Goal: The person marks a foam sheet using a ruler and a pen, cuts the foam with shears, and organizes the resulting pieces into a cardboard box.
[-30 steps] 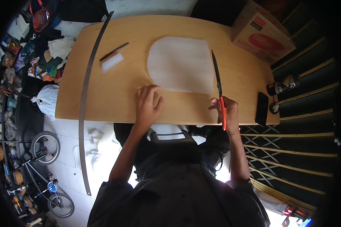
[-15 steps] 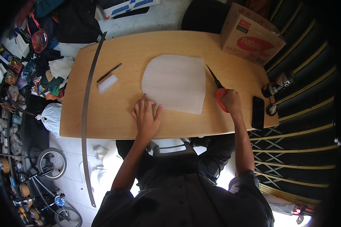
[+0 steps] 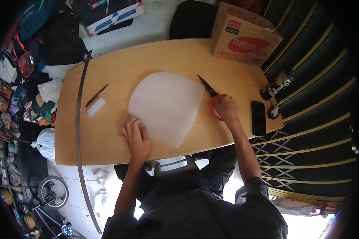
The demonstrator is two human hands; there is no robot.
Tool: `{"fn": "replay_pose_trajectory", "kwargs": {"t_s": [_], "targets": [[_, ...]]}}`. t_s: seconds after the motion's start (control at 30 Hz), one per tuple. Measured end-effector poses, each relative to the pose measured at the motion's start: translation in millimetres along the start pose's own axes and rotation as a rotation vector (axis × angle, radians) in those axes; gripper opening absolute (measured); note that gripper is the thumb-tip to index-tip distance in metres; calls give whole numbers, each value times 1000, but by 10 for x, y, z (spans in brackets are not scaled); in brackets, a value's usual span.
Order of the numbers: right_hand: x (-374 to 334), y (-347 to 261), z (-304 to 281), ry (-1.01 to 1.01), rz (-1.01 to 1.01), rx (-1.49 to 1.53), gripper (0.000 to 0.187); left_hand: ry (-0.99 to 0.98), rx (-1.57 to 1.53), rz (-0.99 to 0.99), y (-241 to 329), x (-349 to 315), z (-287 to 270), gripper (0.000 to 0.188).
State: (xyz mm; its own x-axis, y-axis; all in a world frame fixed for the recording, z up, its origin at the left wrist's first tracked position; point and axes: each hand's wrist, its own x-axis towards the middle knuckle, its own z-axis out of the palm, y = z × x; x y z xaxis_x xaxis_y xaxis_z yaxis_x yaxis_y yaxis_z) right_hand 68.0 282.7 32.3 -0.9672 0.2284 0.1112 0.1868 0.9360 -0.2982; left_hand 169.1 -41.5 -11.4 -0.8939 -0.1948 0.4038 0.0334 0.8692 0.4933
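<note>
A pale off-white sheet (image 3: 167,105), rounded along its far left side and pointed at its near corner, lies flat on the wooden table. I cannot tell whether it is cloth or paper. At its left edge rests my left hand (image 3: 135,137), fingers bent and thumb apart, touching the sheet. My right hand (image 3: 226,108) is closed round the handles of red-handled scissors (image 3: 208,86). Their dark blades look shut and point away to the far left, with the tip just beyond the sheet's right corner.
A long metal strip (image 3: 79,103) crosses the table's left side and overhangs its front edge. A black pen (image 3: 97,95) and a whitish block (image 3: 96,108) lie beside it. On the right are a black phone (image 3: 258,118), a dark can (image 3: 269,91) and a cardboard box (image 3: 243,42).
The sheet has turned clockwise, its near right corner swinging toward me and left. My left hand stays at its edge; the scissors remain in my right hand. The whole view has shifted.
</note>
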Motion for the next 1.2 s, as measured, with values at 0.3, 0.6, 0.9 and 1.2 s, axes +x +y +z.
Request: {"fn": "replay_pose_trajectory", "kwargs": {"t_s": [0.3,0.6,0.9,1.2], "targets": [[-166,-114,-142,-97,-134,-128,22,-181,-20,231,103,-11,-56,44],[-226,-94,-179,-137,-108,-149,32,-141,-27,133,62,-27,-10,38],[1664,20,-948,479,-401,-20,54,-141,-12,96,73,16,-11,40],[2969,162,-1066,633,-551,99,81,-154,19,93,148,52,-38,39]]}}
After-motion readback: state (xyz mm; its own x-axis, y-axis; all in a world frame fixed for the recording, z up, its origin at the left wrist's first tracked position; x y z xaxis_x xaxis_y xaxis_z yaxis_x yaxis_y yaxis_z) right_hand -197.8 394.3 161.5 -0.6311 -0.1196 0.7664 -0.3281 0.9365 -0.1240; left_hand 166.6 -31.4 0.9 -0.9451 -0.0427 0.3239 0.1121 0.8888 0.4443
